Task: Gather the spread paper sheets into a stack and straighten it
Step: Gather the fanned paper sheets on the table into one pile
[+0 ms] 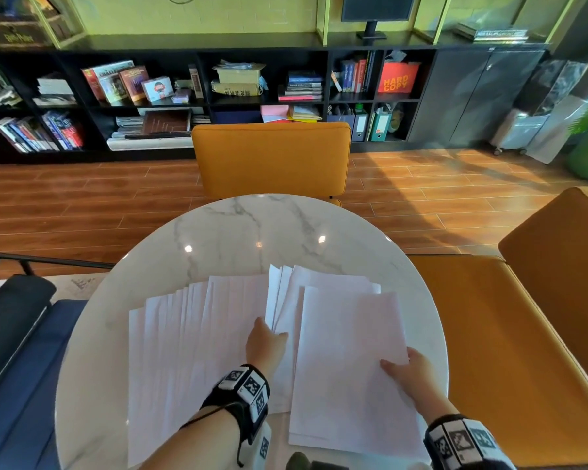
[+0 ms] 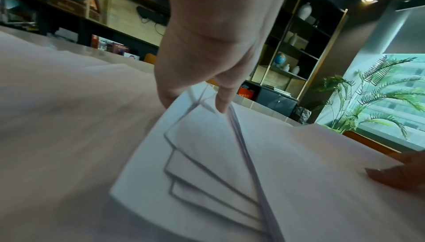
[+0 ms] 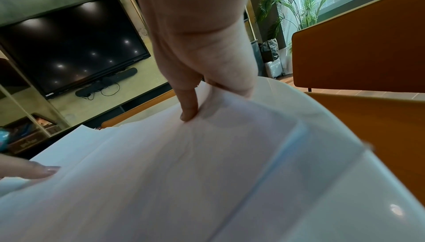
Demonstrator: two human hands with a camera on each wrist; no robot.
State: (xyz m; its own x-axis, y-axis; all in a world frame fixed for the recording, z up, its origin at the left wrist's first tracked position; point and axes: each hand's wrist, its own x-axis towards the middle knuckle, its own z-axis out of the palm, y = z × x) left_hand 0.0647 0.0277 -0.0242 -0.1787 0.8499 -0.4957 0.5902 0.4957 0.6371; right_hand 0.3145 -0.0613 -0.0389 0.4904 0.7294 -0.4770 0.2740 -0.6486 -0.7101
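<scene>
White paper sheets [image 1: 197, 334] are seen fanned across the near half of a round marble table [image 1: 252, 225], their long edges stepped one behind another toward the left rim. Nearest the camera, black marker-printed wristbands [image 1: 245, 388] are worn on both forearms. At the right, a squarer pile of sheets [image 1: 350, 351] is pinched at its right edge by the right hand [image 1: 404, 368], the thumb laid on top and the fingers tucked beneath; in the right wrist view that edge is shown lifted off the tabletop, just inside the table's right rim. Near the middle, several sheets are gripped by the left hand [image 1: 265, 340], the thumb on one side and the fingers hidden behind the paper; in the left wrist view their corners are seen splayed in steps and their gathered edges raised between thumb and fingers [image 2: 224, 100]. These lifted sheets stand tilted between the fanned spread and the right pile, touching both. Beyond the paper, the far half of the marble top is left bare up to its curved edge. An orange chair [image 1: 272, 157] is set against the far rim, a second orange seat [image 1: 510, 317] just beside the right rim, and a dark blue chair [image 1: 21, 368] at the left. Wooden flooring and a black bookshelf [image 1: 190, 86] are visible farther back.
</scene>
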